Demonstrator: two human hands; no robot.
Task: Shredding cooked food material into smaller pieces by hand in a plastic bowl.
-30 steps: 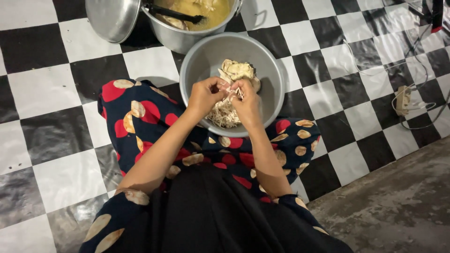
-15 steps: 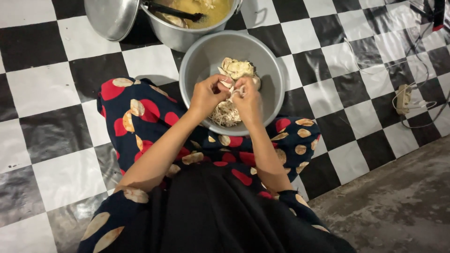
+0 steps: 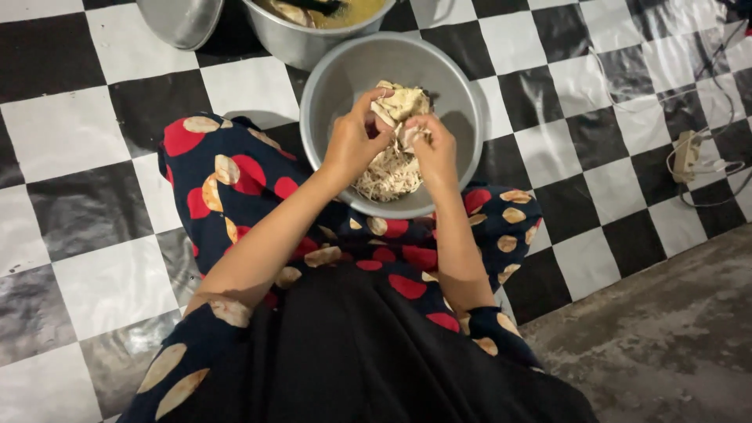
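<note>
A grey metal bowl [image 3: 462, 94] rests against my lap on the checkered floor. Both hands are over it. My left hand [image 3: 351, 145] and my right hand [image 3: 433, 150] together grip a pale chunk of cooked chicken [image 3: 401, 103], fingers pinched into it. Under the hands, a heap of shredded chicken [image 3: 385, 176] lies in the bowl's near side. My forearms reach forward from a dark dress with red and cream spots.
A metal pot [image 3: 301, 39] of yellow broth with a dark ladle stands beyond the bowl. Its lid [image 3: 182, 19] lies at the upper left. A white power strip with cables [image 3: 689, 153] is on the tiles at right. Bare concrete [image 3: 666, 345] begins at lower right.
Both hands have stayed over the bowl, working the chicken piece; they have lifted slightly toward the bowl's far side and the piece sits higher between the fingers.
</note>
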